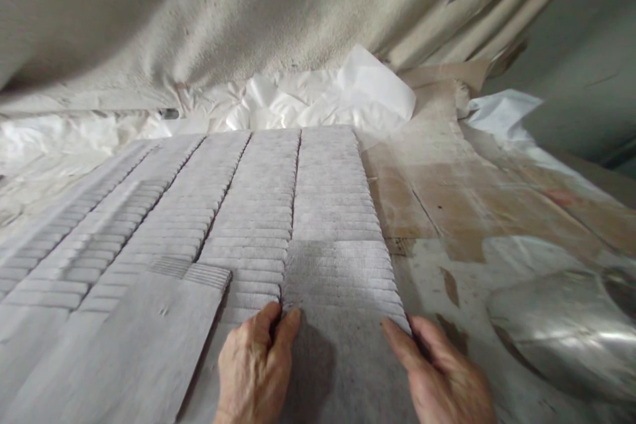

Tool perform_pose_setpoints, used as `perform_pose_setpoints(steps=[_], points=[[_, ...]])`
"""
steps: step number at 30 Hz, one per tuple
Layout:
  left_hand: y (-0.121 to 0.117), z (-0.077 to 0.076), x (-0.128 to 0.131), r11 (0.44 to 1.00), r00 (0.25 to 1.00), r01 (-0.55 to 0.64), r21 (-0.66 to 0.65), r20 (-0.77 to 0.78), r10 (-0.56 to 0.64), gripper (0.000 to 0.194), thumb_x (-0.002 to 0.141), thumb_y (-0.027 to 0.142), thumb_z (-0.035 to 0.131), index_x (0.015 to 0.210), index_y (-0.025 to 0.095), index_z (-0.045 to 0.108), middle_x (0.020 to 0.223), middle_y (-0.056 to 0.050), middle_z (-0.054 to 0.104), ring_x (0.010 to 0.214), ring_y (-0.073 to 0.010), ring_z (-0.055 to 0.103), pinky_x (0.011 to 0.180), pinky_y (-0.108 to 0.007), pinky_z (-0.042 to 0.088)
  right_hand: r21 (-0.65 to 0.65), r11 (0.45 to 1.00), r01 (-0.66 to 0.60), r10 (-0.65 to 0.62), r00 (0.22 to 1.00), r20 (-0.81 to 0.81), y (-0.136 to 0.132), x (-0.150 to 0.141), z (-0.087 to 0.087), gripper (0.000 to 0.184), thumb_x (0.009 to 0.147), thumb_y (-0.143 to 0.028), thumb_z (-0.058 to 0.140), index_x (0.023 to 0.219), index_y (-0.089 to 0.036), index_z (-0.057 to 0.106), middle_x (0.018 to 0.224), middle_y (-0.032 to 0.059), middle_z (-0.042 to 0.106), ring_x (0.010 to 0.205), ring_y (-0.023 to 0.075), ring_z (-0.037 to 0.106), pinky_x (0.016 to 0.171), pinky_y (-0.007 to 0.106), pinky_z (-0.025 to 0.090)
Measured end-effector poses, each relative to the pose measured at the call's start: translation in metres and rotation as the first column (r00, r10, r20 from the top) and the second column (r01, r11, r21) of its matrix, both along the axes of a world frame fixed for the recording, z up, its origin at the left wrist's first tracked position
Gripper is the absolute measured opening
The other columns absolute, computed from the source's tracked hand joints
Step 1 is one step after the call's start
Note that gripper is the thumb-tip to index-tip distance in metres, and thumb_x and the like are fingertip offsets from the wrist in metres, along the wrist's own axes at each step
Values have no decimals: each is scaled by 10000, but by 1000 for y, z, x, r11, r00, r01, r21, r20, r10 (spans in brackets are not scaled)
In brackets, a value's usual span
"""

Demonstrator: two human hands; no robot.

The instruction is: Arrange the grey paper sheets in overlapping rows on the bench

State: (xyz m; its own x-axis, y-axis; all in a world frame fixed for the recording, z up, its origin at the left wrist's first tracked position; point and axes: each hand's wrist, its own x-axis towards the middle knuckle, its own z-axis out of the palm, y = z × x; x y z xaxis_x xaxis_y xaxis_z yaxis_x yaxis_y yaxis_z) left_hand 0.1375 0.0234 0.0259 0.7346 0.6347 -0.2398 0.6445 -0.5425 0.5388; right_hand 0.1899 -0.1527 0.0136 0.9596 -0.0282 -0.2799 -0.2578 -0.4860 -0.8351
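Observation:
Several rows of overlapping grey-white paper sheets [258, 212] lie fanned like shingles across a worktable. My left hand [256, 368] rests on the left edge of the nearest sheet [342, 358] of the rightmost row, fingers together and pressed flat on it. My right hand [440, 374] lies along that sheet's right edge, fingers stretched out against the paper. Neither hand lifts the sheet.
A large beige cloth [223, 13] hangs over the back of the table. Crumpled white paper [308, 99] lies beneath it. Brown stained cardboard [447, 192] covers the right side, with shiny plastic film [561, 324] at the far right.

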Motion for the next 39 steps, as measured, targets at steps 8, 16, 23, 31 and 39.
perform_pose_setpoints(steps=[8,16,23,31,39], points=[[-2,-12,3,977,980,117,180,-182,-84,320,908,438,268,748,253,475,629,-16,593,752,-250,613,630,-306,262,-169,977,-128,119,991,-67,-11,14,-29,585,735,-783,331,773,-243,554,631,-15,527,632,206,526,593,286,385],[2,-29,-4,973,987,116,200,-134,-90,318,912,467,246,869,262,485,754,-14,677,742,-240,639,597,-312,327,-287,947,-145,160,987,31,-14,11,-39,556,830,-747,290,810,-259,556,705,11,582,685,256,572,583,317,416],[3,-30,-1,907,981,186,377,-123,-149,287,922,371,272,832,245,513,670,-18,669,637,-232,648,530,-311,332,-326,934,-145,201,969,144,-18,13,-47,479,869,-678,333,790,-250,533,627,-13,557,600,229,565,511,293,401],[-21,-22,3,707,988,146,692,-70,-136,125,907,263,432,791,223,450,628,5,606,562,-215,623,466,-296,333,-684,713,151,422,686,592,-5,7,-39,315,1015,-405,359,956,-154,539,709,20,574,546,200,570,396,280,379],[-8,-21,-11,628,917,2,778,249,-313,338,873,303,517,1165,133,503,1008,-84,597,876,-215,576,671,-308,447,-686,707,170,514,542,665,7,8,-11,512,1062,-385,186,1147,-36,550,1148,131,527,1012,320,506,825,419,425]])
